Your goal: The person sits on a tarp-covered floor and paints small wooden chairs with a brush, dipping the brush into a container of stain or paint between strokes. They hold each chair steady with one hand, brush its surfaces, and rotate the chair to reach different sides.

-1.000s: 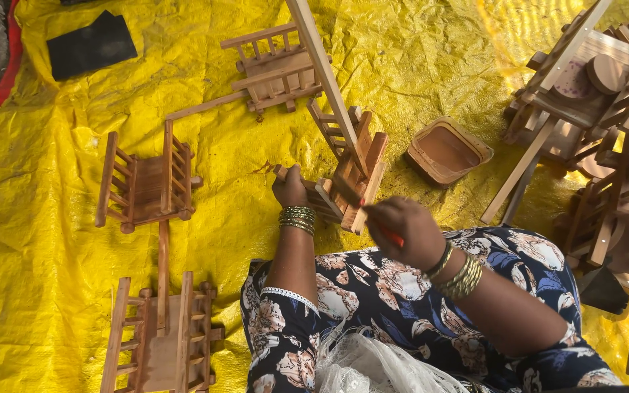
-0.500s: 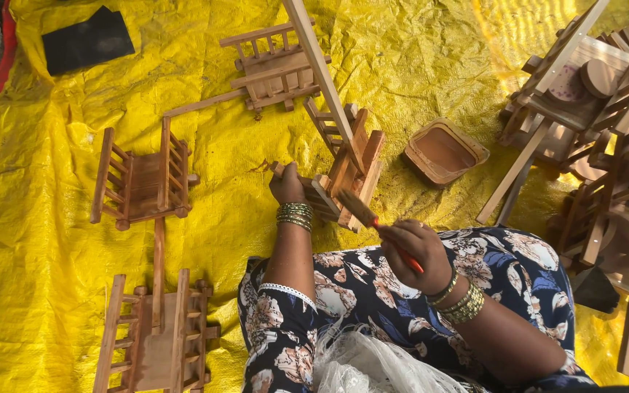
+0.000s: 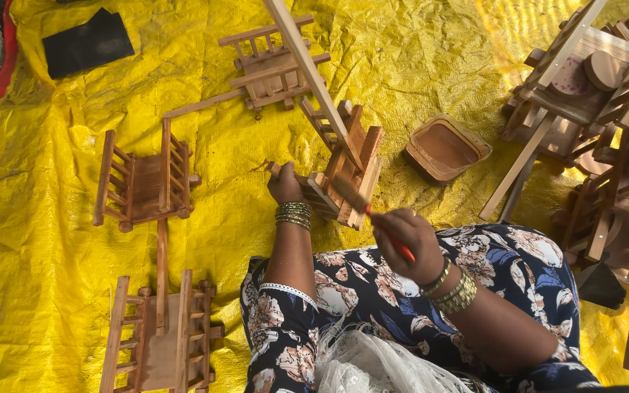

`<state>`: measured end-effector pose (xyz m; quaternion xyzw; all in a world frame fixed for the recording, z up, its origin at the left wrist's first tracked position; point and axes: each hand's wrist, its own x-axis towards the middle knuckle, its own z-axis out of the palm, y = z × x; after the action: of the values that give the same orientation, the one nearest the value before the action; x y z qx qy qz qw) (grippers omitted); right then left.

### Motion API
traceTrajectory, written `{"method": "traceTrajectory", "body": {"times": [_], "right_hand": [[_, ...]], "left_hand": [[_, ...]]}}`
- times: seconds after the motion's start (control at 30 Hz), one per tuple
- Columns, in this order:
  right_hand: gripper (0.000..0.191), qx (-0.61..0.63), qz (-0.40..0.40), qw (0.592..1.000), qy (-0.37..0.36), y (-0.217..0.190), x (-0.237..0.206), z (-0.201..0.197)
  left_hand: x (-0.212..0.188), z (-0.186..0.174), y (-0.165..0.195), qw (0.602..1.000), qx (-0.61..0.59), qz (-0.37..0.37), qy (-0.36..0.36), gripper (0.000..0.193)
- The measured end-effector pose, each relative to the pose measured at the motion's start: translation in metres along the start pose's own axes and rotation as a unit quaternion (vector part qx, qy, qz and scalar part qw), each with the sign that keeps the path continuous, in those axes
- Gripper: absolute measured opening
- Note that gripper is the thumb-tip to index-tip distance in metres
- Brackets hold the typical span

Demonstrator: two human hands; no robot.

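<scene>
My left hand (image 3: 284,186) grips the near end of a small wooden cart frame (image 3: 345,164) that lies tilted on the yellow tarp (image 3: 52,240), with a long pole running up from it. A paintbrush with a red handle (image 3: 376,218) is in my right hand (image 3: 405,239), its brown bristles touching the frame's right side. Both wrists carry bangles, and my lap in floral cloth fills the lower middle of the view.
Three other wooden cart frames lie at the top (image 3: 271,65), left (image 3: 145,182) and bottom left (image 3: 160,335). A shallow brown dish (image 3: 445,147) sits to the right of the work. Stacked wooden frames (image 3: 606,131) crowd the right edge. A black cloth (image 3: 87,42) lies top left.
My right hand has drawn the brush down and back along the frame toward my lap. The left hand keeps its hold on the frame.
</scene>
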<state>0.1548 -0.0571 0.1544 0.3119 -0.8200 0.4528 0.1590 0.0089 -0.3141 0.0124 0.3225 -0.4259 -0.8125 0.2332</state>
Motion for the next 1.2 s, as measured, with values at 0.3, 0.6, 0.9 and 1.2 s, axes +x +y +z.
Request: {"method": "traceTrajectory", "body": {"times": [0.3,0.6,0.9,1.2], "right_hand": [[0.025,0.027,0.014,0.999,-0.024,-0.001,-0.015,0.017],[0.023,0.015,-0.054,0.998,-0.01,0.004,-0.015,0.015],[0.023,0.076,-0.083,0.994,-0.004,0.009,-0.005,0.009],[0.025,-0.019,-0.01,1.0,0.006,0.028,0.003,-0.009]], "left_hand": [[-0.003,-0.005,0.009,0.999,0.002,-0.015,0.034,0.018],[-0.004,-0.002,0.013,0.996,-0.076,-0.037,0.012,0.02],[-0.002,-0.002,0.013,0.995,-0.068,-0.062,0.038,0.016],[-0.005,-0.006,0.01,0.998,-0.038,-0.033,0.028,0.013]]}}
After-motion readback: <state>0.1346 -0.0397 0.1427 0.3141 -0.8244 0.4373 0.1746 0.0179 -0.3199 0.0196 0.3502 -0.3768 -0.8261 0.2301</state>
